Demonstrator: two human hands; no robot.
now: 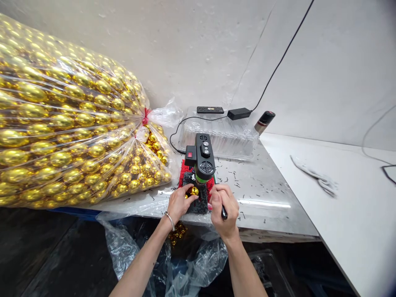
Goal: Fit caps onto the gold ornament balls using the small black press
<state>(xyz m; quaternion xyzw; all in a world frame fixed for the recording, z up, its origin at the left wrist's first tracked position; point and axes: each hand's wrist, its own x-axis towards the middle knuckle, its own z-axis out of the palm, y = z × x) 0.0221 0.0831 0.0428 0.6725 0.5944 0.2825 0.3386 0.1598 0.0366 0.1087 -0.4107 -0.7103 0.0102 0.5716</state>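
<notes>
My left hand (pixel 179 202) holds a shiny gold ball (pixel 194 191) between thumb and fingertips, low over a dark, scrap-strewn base plate (pixel 198 207). Another bit of gold shows by the fingers. Just above the ball stands a black device (pixel 204 152) with round vents, buttons and a red switch (pixel 189 154) on its side box. To the right, my right hand (pixel 225 206) is wrapped around a black handle (pixel 224 213), whose end pokes out below the fist. What the handle joins is mostly hidden by the hand. Red material (pixel 185 168) lies beneath the device.
A large clear bag of gold balls (pixel 71 123), tied in red, fills the left. Behind the device is a clear plastic tray (pixel 216 140) with a phone (pixel 210 110) and power adapter (pixel 239 114). A bottle (pixel 265 122) and glove (pixel 314 175) lie right. Clear plastic (pixel 198 264) hangs below.
</notes>
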